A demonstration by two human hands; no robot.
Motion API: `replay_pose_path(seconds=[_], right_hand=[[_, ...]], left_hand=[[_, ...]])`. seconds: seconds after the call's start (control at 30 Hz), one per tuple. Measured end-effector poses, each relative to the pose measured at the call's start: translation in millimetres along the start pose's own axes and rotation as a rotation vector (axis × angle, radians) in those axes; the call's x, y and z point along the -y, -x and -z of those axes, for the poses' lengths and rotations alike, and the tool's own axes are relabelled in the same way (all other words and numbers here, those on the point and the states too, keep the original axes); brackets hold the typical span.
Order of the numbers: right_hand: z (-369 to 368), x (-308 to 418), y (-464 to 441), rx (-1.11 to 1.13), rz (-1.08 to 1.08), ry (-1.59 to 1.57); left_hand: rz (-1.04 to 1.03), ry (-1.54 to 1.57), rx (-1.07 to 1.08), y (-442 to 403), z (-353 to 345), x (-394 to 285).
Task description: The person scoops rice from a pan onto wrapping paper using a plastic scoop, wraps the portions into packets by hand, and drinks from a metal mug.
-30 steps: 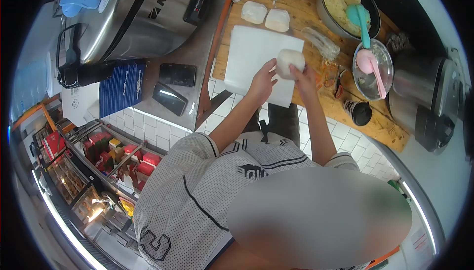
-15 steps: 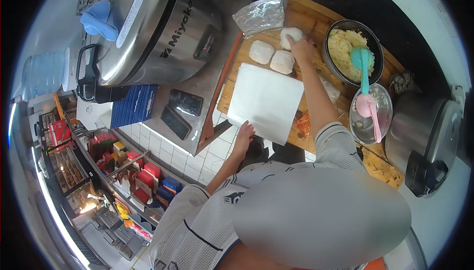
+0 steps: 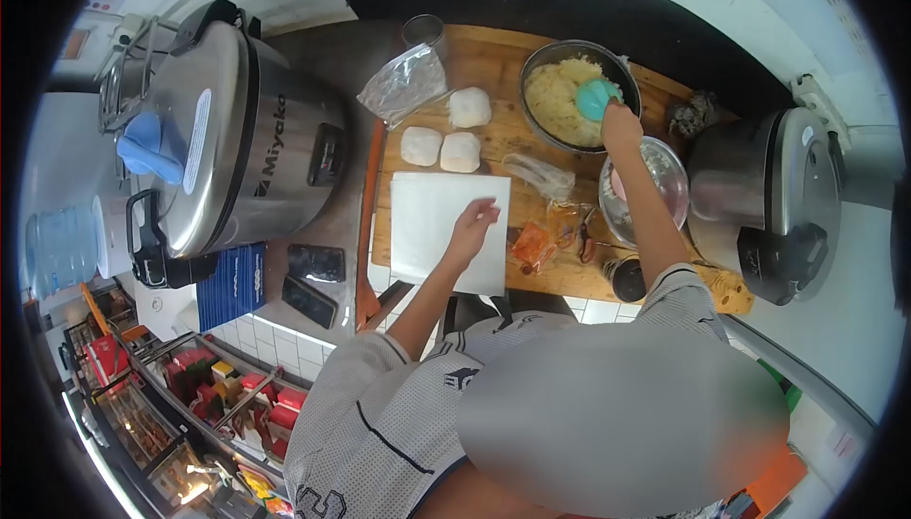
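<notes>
My right hand (image 3: 622, 127) grips the handle of a teal ladle (image 3: 596, 99), whose bowl rests in yellowish rice (image 3: 554, 97) inside a dark round pot (image 3: 528, 120). Over a stack of white wrapping paper (image 3: 427, 234) at the table's front hovers my left hand (image 3: 474, 223), fingers loosely apart and holding nothing. Behind the paper sit three white wrapped packets (image 3: 460, 152). To the right of the paper lie a clear plastic bag (image 3: 539, 176) and a bag with orange contents (image 3: 534, 245).
A steel bowl (image 3: 669, 177) with a pink spoon stands by my right forearm, with scissors (image 3: 586, 246) and a dark-lidded jar (image 3: 626, 279) nearby. Large cookers (image 3: 285, 158) flank the wooden table. Two phones (image 3: 310, 301) lie at left. A plastic packet (image 3: 403, 83) and metal cup (image 3: 424, 33) are behind.
My right hand has left the back wrapped packet and taken hold of the teal ladle. My left hand has moved from the paper's front edge to above its middle. The view has shifted.
</notes>
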State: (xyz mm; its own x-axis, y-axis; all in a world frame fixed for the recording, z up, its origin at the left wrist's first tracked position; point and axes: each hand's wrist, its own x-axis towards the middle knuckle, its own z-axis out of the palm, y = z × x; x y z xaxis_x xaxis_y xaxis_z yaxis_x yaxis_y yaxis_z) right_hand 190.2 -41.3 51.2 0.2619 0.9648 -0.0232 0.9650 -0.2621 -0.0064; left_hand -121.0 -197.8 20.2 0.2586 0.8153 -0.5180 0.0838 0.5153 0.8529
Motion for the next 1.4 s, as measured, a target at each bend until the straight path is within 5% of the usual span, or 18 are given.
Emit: replay_pose_path(seconds=[0.17, 0.3, 0.43, 0.5, 0.77, 1.13, 1.23, 1.4], right_hand=[[34.8, -2.6, -33.2, 0.002, 0.090, -0.260], [-26.4, 7.0, -70.2, 0.160, 0.295, -0.204], [-81.3, -11.8, -96.9, 0.618, -0.024, -0.827], [1.5, 7.6, -65.1, 0.757, -0.384, -1.162], [19.7, 26.8, -39.7, 0.975, -0.243, -1.020], [30.7, -3.2, -45.2, 1.311, -0.424, -1.163], [34.6, -26.9, -54.9, 1.533, -0.642, -1.509], [39.2, -68.2, -37.1, 1.386, -0.724, -1.854]], left_hand=[[-0.238, 0.033, -0.126, -106.7, -36.0, -48.2], [-0.265, 0.004, -0.269, -150.1, -53.6, -89.0], [-0.285, 0.020, -0.266, -161.7, -50.7, -92.3], [-0.268, 0.042, -0.235, -160.1, -47.0, -88.4], [-0.218, 0.141, -0.227, -152.9, -51.4, -89.0], [-0.213, 0.291, -0.114, -158.4, -50.0, -84.0], [-0.200, 0.348, -0.051, -154.3, -44.2, -81.9], [-0.117, 0.384, -0.055, -136.6, -29.0, -74.6]])
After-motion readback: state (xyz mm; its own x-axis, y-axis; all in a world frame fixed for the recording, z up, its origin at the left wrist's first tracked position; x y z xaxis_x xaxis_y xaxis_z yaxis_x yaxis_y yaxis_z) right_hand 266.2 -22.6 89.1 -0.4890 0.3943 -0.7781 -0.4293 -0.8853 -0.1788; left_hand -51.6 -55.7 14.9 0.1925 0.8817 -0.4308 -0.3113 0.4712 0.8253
